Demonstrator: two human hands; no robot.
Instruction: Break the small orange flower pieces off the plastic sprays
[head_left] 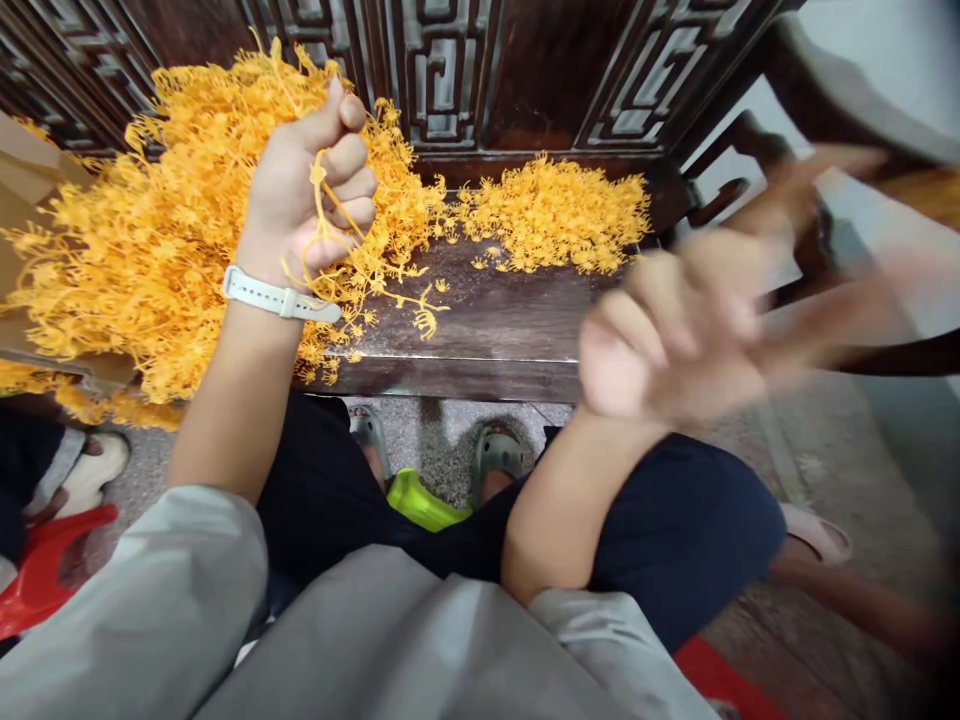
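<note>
My left hand (319, 175), with a pale watch strap on its wrist, is closed on a yellow-orange plastic sprig (319, 205). Thin strands of it hang over the palm. Behind and around that hand rises a large heap of the same curly-ended plastic pieces (187, 190). My right hand (682, 320) is raised at the right, smeared by motion. Its thumb and index finger look stretched apart, the other fingers curled, and nothing shows between them. A smaller, flatter pile of short pieces (555, 215) lies beyond it on the dark wooden bench (480, 320).
A carved dark wood back panel (442, 80) borders the bench, and a curved armrest (750, 150) stands at the right. Below are a lime-green object (424, 500) between my feet and a red stool (52, 570) at left. Other people's feet show on both sides.
</note>
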